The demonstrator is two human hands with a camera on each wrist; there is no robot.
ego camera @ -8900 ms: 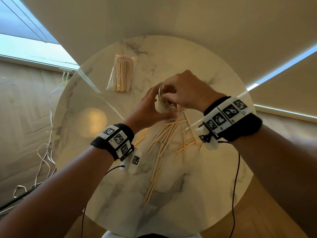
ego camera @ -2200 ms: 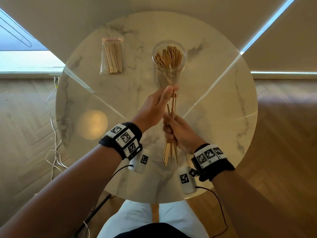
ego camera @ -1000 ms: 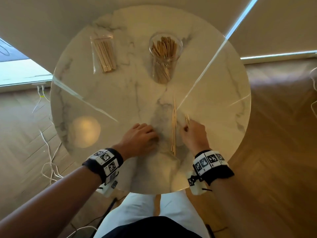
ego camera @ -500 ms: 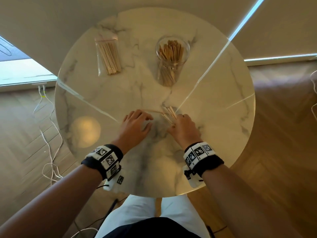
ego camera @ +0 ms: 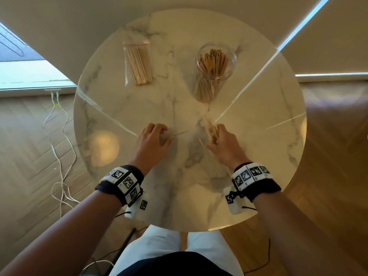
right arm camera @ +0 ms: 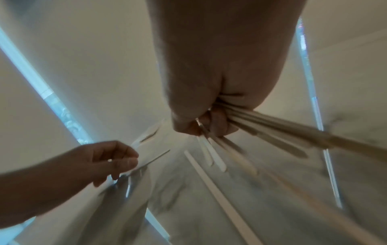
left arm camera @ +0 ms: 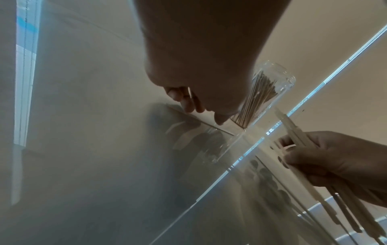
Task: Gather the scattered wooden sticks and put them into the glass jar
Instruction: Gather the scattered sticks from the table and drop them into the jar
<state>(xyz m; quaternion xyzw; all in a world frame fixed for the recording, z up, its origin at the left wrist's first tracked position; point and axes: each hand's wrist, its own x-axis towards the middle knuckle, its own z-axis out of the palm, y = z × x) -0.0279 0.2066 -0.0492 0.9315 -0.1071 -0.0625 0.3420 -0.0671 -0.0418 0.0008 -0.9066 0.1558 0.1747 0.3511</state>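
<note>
Just beyond my right hand point(ego camera: 223, 144) fingertips stands the glass jar point(ego camera: 216, 60), upright and already crowded with sticks. That hand is curled round a loose bundle of sticks point(right arm camera: 261, 126), which fans out past the knuckles toward the jar and back under the palm. My left hand point(ego camera: 153, 140) has its fingers bent down onto a single stick point(ego camera: 180, 133) lying flat on the marble table point(ego camera: 179, 176), its tip poking out beside my thumb; whether I have actually pinched it yet I cannot tell. One more stick point(ego camera: 207, 151) lies on the marble just inside my right palm. I judge this the last gathering pass: next I must lift the strays into the bundle, square the ends, then feed them upright into the jar. The sticks are thin, flat, pale wood
</note>
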